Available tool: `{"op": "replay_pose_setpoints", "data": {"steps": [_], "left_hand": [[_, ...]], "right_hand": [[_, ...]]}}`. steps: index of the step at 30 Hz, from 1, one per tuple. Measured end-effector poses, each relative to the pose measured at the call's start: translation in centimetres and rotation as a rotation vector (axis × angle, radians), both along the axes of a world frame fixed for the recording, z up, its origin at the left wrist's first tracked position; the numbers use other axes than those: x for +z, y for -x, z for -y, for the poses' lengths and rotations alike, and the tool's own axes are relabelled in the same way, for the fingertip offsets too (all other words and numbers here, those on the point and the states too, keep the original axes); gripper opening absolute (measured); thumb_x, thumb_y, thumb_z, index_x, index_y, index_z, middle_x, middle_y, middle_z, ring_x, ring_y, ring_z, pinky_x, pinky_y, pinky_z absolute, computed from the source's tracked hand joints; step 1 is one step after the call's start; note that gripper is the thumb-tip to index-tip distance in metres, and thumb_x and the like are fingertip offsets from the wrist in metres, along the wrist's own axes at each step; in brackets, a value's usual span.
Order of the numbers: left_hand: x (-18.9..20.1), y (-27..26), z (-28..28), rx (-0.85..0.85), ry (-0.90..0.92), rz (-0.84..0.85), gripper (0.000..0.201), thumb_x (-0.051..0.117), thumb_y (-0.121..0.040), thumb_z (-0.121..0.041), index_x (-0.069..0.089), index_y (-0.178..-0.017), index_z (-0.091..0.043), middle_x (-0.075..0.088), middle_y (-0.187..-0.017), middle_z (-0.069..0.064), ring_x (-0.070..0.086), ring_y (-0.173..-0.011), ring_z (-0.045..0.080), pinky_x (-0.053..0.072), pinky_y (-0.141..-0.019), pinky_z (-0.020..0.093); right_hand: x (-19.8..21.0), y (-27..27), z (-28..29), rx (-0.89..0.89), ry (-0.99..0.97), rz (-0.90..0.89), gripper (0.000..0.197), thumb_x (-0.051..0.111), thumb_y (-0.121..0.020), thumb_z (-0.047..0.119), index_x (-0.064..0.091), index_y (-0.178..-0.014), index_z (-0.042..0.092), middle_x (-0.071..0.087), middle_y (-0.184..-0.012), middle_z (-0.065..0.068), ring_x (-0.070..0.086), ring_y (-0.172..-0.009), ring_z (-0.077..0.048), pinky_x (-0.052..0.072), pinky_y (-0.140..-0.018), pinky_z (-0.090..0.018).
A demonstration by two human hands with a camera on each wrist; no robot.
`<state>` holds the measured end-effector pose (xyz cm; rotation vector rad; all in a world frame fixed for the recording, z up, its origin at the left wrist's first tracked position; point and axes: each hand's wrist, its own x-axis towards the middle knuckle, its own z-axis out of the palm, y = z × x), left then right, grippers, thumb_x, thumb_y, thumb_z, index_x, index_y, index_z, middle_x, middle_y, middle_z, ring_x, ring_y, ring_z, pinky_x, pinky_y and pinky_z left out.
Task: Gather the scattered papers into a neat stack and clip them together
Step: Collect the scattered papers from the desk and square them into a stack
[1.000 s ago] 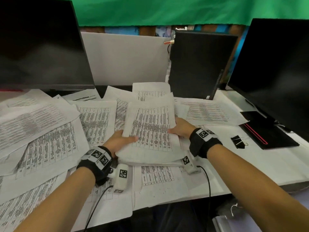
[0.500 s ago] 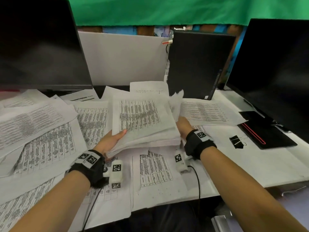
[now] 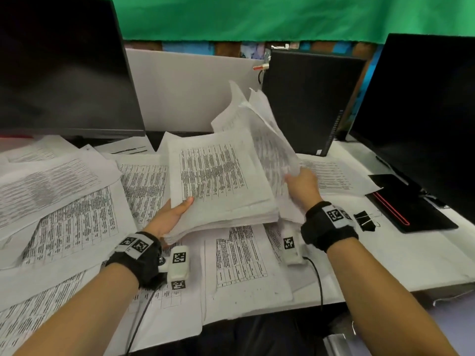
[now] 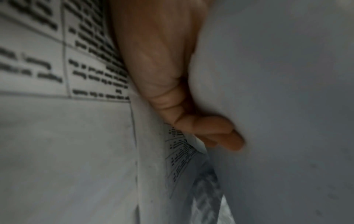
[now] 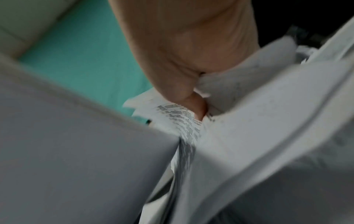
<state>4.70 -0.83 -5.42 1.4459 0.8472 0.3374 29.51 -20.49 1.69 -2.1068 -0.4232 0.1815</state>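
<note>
Left hand (image 3: 169,217) under the near-left corner of the gathered stack (image 3: 218,183): thumb lies on the top sheet, and the left wrist view shows fingers (image 4: 216,130) curled up against the underside. A pinch-and-cradle hold, carrying the weight.

Right hand (image 3: 303,187) at the stack's right edge, closed on a separate fan of loose sheets (image 3: 264,129). Right wrist view shows thumb and fingers pinching crumpled paper edges. These sheets stand up on edge, tilted toward the far side, not yet lying flush with the pile.

The stack is off the desk, sloping down toward the person, its long axis running away from the body. It sits between the two hands, directly ahead.

More scattered papers (image 3: 64,201) cover the desk (image 3: 385,255), mostly to the left, with some below the stack and one sheet to the right. Many remain ungathered.

Binder clip (image 3: 365,220) lies on the desk just right of the right wrist, beside a black notebook (image 3: 408,204). The right hand is plainly nearer to it; the left is well apart, across the stack.

Judgement: the upright sheets need laying down onto the pile and squaring first. Clipping is some way off.
</note>
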Motion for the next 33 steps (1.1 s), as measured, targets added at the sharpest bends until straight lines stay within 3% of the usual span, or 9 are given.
{"op": "replay_pose_setpoints", "data": {"steps": [6,11,14,17,21,25,29,31,33], "left_hand": [[1.5,-1.1,2.3,-0.02,-0.201,-0.054,0.055,0.06,-0.087,-0.047,0.045,-0.134,-0.021,0.057,-0.122,-0.007,0.055,-0.108,0.015,0.044,-0.085,0.024],[1.0,-2.1,2.9,-0.008,-0.191,-0.082,0.058,0.064,-0.089,-0.028,0.038,-0.14,-0.016,0.054,-0.128,-0.002,0.054,-0.117,0.023,0.047,-0.095,0.035],[1.4,-2.1,3.2,0.014,-0.167,-0.02,0.05,0.058,-0.092,-0.028,0.042,-0.137,-0.014,0.054,-0.133,0.001,0.055,-0.107,0.019,0.048,-0.088,0.032],[1.9,-2.1,3.9,0.088,-0.129,0.083,0.046,0.046,-0.099,-0.022,0.034,-0.142,-0.009,0.045,-0.127,-0.005,0.05,-0.096,0.011,0.039,-0.084,0.026],[1.7,-1.9,3.6,0.137,0.018,0.236,0.059,0.041,-0.101,-0.02,0.009,-0.149,-0.034,0.033,-0.148,0.0,0.044,-0.121,0.014,0.037,-0.094,0.029],[1.3,-1.6,3.1,0.175,-0.022,0.203,0.043,0.03,-0.104,-0.028,0.024,-0.146,-0.031,0.031,-0.147,-0.002,0.032,-0.135,0.018,0.025,-0.111,0.034],[1.0,-1.5,2.7,0.141,0.009,0.138,0.045,0.038,-0.099,-0.043,0.034,-0.141,-0.03,0.04,-0.145,-0.001,0.04,-0.132,0.022,0.03,-0.111,0.049],[1.4,-1.7,3.1,0.161,0.023,0.17,0.042,0.048,-0.098,-0.026,0.037,-0.138,-0.021,0.054,-0.133,0.004,0.055,-0.117,0.025,0.042,-0.103,0.046],[1.6,-1.8,3.5,0.155,-0.009,0.193,0.046,0.052,-0.096,-0.011,0.035,-0.138,-0.016,0.059,-0.124,0.008,0.06,-0.108,0.027,0.046,-0.098,0.046]], "right_hand": [[4.0,-3.3,3.6,-0.315,-0.368,0.042,0.028,0.048,-0.1,0.012,0.06,-0.123,0.001,0.064,-0.119,-0.014,0.06,-0.108,-0.028,0.046,-0.088,-0.031],[4.8,-4.0,4.9,-0.418,-0.564,-0.084,0.034,0.047,-0.1,0.008,0.054,-0.129,-0.007,0.059,-0.131,-0.022,0.06,-0.117,-0.032,0.043,-0.064,-0.022],[5.1,-3.4,5.5,-0.224,-0.52,-0.304,0.027,0.047,-0.099,0.004,0.057,-0.12,-0.009,0.067,-0.12,-0.019,0.062,-0.106,-0.033,0.048,-0.054,-0.013],[4.9,-1.2,5.8,0.052,-0.499,-0.542,0.023,0.043,-0.1,0.0,0.059,-0.083,0.003,0.071,-0.064,-0.002,0.064,-0.069,-0.025,0.052,-0.05,-0.019],[1.5,0.9,4.4,0.279,-0.138,-0.72,0.016,0.054,-0.097,0.003,0.06,-0.083,0.005,0.061,-0.068,-0.005,0.055,-0.053,-0.011,0.046,-0.044,-0.018],[-1.8,0.6,2.9,0.303,-0.113,-0.88,0.012,0.048,-0.099,0.001,0.055,-0.09,-0.001,0.062,-0.071,-0.01,0.05,-0.043,-0.009,0.04,-0.039,-0.015],[-2.9,1.2,2.7,0.367,-0.008,-0.823,0.014,0.055,-0.099,0.009,0.059,-0.109,0.0,0.067,-0.098,-0.012,0.065,-0.078,-0.02,0.058,-0.059,-0.027],[-3.3,1.1,3.0,0.396,-0.032,-0.809,0.027,0.057,-0.098,0.01,0.059,-0.121,-0.003,0.07,-0.113,-0.013,0.067,-0.095,-0.024,0.058,-0.075,-0.03],[-3.4,1.0,3.3,0.429,-0.069,-0.839,0.03,0.056,-0.098,0.012,0.059,-0.124,-0.002,0.071,-0.116,-0.011,0.07,-0.099,-0.02,0.059,-0.075,-0.028]]}}
